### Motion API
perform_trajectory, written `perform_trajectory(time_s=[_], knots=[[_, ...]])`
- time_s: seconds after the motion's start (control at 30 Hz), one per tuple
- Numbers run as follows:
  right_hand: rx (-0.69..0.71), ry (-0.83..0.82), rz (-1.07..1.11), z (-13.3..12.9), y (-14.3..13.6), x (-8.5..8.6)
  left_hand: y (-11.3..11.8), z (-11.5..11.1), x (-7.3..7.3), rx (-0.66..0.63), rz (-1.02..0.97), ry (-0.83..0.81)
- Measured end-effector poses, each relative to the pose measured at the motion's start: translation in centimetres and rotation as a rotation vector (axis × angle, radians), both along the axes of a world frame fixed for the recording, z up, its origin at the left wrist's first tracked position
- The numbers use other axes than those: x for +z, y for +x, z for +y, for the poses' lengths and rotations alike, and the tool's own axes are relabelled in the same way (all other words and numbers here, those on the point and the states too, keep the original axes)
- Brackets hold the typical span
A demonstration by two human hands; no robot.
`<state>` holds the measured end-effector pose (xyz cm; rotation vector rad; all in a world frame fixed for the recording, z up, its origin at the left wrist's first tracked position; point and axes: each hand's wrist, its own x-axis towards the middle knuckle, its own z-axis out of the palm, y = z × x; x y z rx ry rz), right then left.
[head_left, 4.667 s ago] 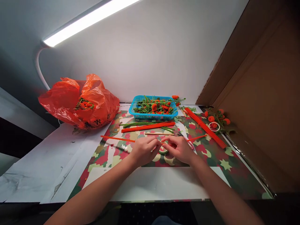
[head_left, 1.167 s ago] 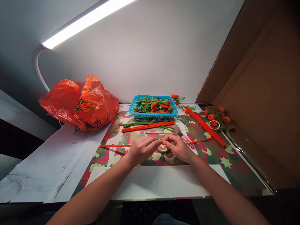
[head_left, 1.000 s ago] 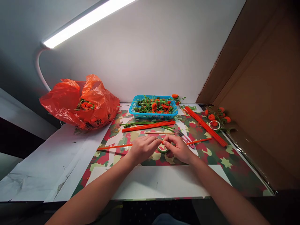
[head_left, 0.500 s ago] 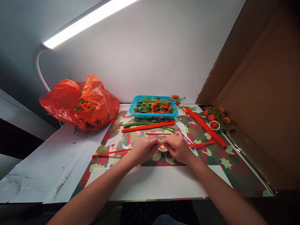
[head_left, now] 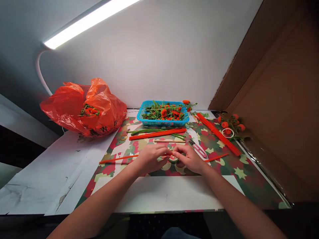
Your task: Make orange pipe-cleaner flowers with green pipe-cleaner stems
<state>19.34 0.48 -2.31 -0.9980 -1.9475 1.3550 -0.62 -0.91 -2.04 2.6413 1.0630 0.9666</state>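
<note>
My left hand (head_left: 153,158) and my right hand (head_left: 188,157) meet at the middle of the patterned mat, fingertips pinched close together. Between them they hold orange pipe cleaners (head_left: 118,159); one length sticks out leftward past my left hand, another rightward beyond my right hand. Where the pieces meet is mostly covered by my fingers. Just beneath my fingertips lies a round green-rimmed roll (head_left: 173,159), partly hidden. A pink-handled cutter (head_left: 198,148) rests beside my right hand, and a thin wooden stick (head_left: 169,141) lies beyond both hands.
Behind are a blue basket (head_left: 163,123) of orange flowers, an orange bundle (head_left: 158,134) over green stems, and a red plastic bag (head_left: 107,113) at left. Another orange bundle (head_left: 219,134) and flowers by a white ring (head_left: 227,133) lie right. White paper (head_left: 166,194) lies in front.
Both hands still pinch at the same spot. My right hand's fingers have lowered, uncovering more of the pink cutter. The left end of the orange length has shifted slightly.
</note>
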Motion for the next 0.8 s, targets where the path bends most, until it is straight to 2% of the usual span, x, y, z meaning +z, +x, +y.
perform_trajectory(time_s=[0.07, 0.13, 0.33, 0.57, 0.8], knots=[[0.012, -0.188, 0.087, 0.08, 0.03, 0.17, -0.19, 0.12, -0.14, -0.059, 0.074, 0.207], [0.026, -0.29, 0.151, 0.22, 0.03, 0.2, -0.37, 0.23, -0.18, -0.088, 0.121, 0.331], [0.026, -0.485, 0.222, 0.5, -0.07, 0.03, -0.39, 0.2, -0.1, -0.089, 0.169, 0.466], [0.003, -0.465, 0.197, 0.37, -0.4, -0.04, -0.1, 0.22, -0.29, -0.035, 0.235, 0.552], [-0.013, -0.33, 0.102, 0.28, -0.54, -0.15, 0.2, 0.34, -0.94, 0.043, 0.28, 0.505]])
